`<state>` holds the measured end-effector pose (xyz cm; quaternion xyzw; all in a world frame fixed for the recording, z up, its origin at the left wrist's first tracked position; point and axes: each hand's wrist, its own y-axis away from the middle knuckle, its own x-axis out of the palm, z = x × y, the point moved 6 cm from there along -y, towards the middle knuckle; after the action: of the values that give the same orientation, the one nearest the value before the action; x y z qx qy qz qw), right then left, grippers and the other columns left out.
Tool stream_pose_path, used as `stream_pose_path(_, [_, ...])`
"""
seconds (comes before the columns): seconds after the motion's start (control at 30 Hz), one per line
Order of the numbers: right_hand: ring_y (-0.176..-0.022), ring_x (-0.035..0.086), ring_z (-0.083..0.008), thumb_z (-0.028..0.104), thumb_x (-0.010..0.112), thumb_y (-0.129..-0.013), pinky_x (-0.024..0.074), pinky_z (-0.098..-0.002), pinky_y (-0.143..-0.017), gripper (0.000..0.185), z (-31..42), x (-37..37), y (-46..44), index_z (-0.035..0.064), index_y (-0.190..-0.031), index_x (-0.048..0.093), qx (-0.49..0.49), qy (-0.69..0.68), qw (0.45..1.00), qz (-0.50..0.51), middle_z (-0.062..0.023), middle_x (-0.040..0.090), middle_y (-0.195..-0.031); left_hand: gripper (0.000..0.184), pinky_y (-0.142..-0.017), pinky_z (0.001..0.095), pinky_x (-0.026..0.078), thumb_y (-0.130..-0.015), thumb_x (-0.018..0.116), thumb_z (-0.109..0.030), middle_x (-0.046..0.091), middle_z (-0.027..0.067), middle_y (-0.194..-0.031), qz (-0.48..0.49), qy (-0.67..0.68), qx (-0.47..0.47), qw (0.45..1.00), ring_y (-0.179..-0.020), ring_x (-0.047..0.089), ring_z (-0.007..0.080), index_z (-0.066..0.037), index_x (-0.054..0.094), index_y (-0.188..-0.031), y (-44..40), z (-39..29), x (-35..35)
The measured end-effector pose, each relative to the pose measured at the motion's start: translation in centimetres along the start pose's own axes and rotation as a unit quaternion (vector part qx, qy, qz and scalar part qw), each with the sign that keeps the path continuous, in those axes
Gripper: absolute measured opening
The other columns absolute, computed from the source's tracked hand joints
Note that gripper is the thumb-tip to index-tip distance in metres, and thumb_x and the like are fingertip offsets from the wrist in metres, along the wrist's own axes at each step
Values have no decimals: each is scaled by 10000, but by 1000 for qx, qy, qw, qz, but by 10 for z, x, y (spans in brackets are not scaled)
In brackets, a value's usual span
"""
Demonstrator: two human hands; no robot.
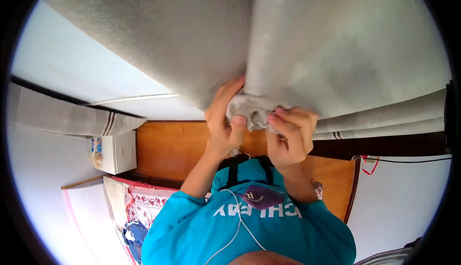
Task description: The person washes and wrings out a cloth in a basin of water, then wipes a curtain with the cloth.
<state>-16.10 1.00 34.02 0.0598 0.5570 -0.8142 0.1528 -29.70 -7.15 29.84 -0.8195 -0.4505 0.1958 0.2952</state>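
A large pale grey curtain [288,34] spreads across the upper part of the head view and narrows towards my hands. Between them its fabric is bunched into a crumpled, whitish knot-like gather [249,109]. My left hand [223,116] wraps the gather from the left, thumb in front and fingers partly hidden behind the cloth. On the right side, my right hand [293,133] pinches a fold of the same fabric between thumb and curled fingers. Both hands are closed on the cloth in front of my chest.
Striped curtain fabric hangs at the left [86,116] and right [384,126]. A white cabinet [120,152] stands on the left, near a red-and-white patterned cover [146,202]. Wooden floor [168,142] shows below. A white earphone cord [237,226] hangs over my blue top.
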Motion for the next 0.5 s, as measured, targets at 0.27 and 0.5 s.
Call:
stream_pose_path(0.27, [-817, 667, -261, -108, 689, -721, 519, -312, -731, 262, -49, -69, 41, -11, -963, 655, 223, -99, 967, 69, -146, 672, -923, 878, -890, 340, 517, -936, 432, -701, 674, 212, -1137, 238, 148, -72, 957, -1028, 679, 273, 89, 544, -1302, 20, -13, 72])
stream_pose_path(0.5, [-886, 652, -138, -104, 596, -815, 505, -261, -781, 263, -77, -87, 123, -51, -1071, 583, 416, -241, 870, 113, -105, 657, -924, 754, -1080, 460, 398, -963, 542, -563, 565, 244, -1328, 164, 261, -252, 917, -1231, 552, 327, 109, 538, -1305, 91, 3, 82])
